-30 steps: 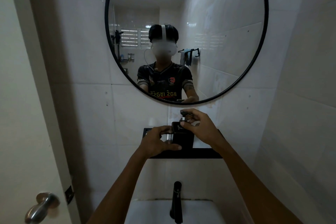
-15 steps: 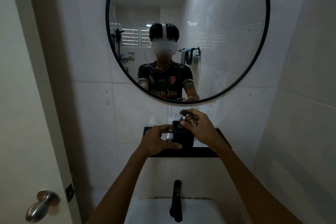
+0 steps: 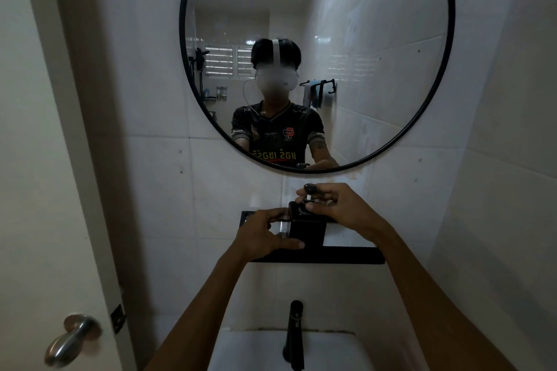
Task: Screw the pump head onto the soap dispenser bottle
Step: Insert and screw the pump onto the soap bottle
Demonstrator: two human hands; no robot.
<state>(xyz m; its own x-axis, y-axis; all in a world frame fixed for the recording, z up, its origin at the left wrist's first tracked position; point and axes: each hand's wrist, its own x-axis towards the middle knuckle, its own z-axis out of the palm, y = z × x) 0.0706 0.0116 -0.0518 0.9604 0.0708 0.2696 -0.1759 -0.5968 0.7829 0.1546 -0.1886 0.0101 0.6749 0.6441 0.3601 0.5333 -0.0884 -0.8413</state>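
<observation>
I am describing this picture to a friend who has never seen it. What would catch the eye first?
First the large round mirror on the tiled wall, with the person reflected in it. Below it, on a black shelf, the left hand steadies a black soap bottle while the right hand grips its pump head.

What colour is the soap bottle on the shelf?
Black: the square soap bottle shows plainly in the head view, on the black shelf.

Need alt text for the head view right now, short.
Left hand steadies a black soap bottle on a black wall shelf while the right hand grips its pump head. A round mirror hangs above; black faucet below.
</observation>
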